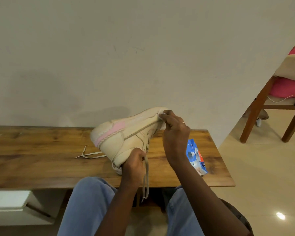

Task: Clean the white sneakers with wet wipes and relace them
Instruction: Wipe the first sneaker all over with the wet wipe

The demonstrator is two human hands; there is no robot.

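Wiping was judged to be in hand: the white sneaker (124,135) was held tilted over the wooden table (41,159), its collar end clamped in the curled fingers of the left hand (133,161), a wet wipe (162,114) pinched against its toe by the right hand (175,133). Further strokes, then relacing, would be needed. The wipe was largely hidden behind fingers.

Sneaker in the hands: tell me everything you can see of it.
The sneaker is off-white, leather-like, with a pink side stripe and stitched seams. It is tilted over the wooden table, far end raised. The left hand grips its lower end, the right hand presses a white wipe on the raised end. A lace hangs past the table edge.
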